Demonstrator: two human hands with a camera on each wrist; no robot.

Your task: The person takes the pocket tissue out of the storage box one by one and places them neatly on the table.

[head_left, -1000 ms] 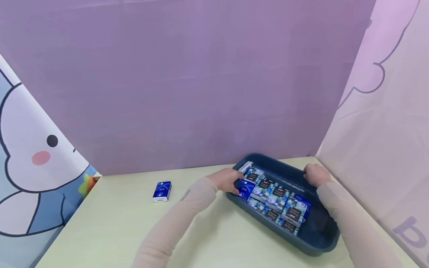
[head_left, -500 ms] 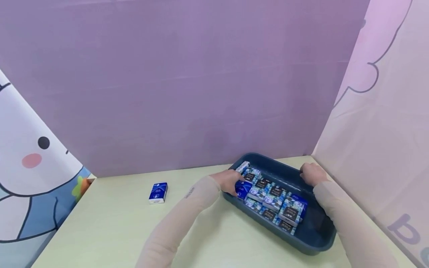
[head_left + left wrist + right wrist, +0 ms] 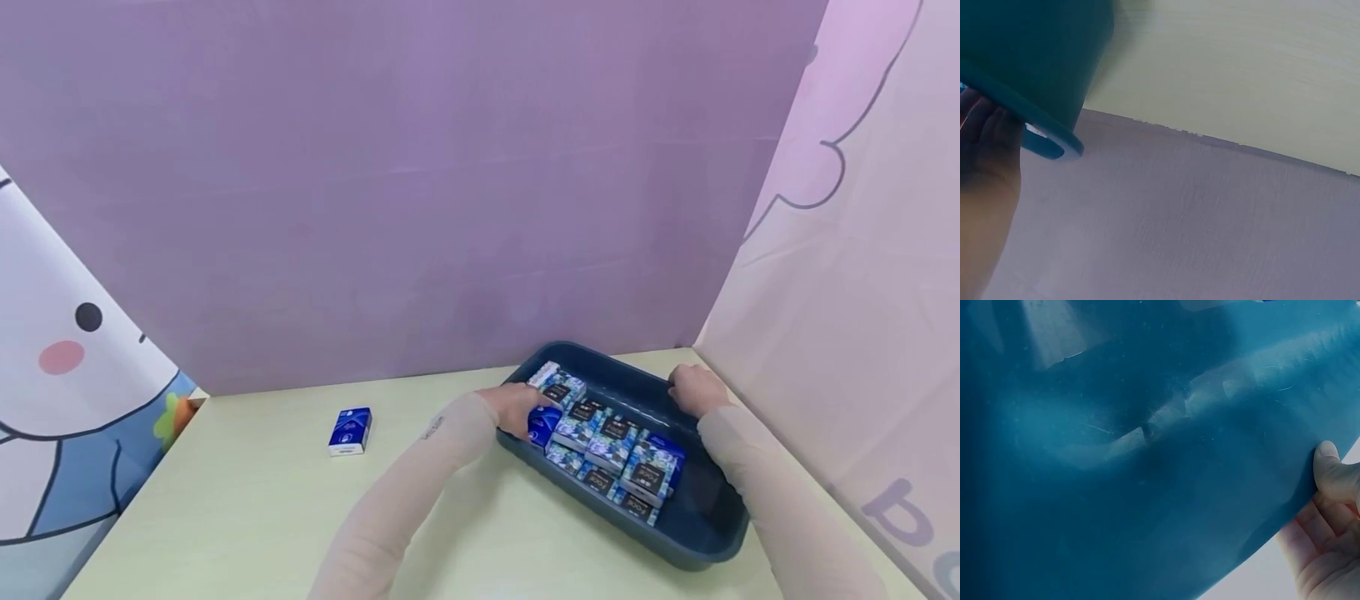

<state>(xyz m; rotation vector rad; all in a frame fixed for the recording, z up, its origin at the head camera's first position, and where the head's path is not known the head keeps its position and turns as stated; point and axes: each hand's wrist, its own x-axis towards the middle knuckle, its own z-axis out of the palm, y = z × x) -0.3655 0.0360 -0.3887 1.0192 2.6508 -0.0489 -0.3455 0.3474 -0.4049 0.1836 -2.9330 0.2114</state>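
A dark blue-green plastic tray (image 3: 615,525) sits at an angle on the right of the table, holding several small packs with floral print (image 3: 617,442). My left hand (image 3: 513,408) reaches over its left end, with thumb and fingers around a dark blue pack (image 3: 542,425) inside; the hand partly hides this pack. In the left wrist view, the fingers of my left hand (image 3: 988,150) pass behind the tray rim (image 3: 1054,125), and their tips are hidden. My right hand (image 3: 699,390) grips the far right rim; the right wrist view has its thumb (image 3: 1329,469) inside the wall and fingers outside.
Another blue-and-white pack (image 3: 350,431) lies on the pale table (image 3: 247,500), left of the tray. A purple backdrop (image 3: 420,208) stands along the table's back edge. Printed panels stand at the left (image 3: 82,383) and right (image 3: 847,333).
The whole scene shifts slightly left in the head view. Thumb and fingers of my left hand stay around the blue pack in the tray. My right hand keeps its grip on the rim.
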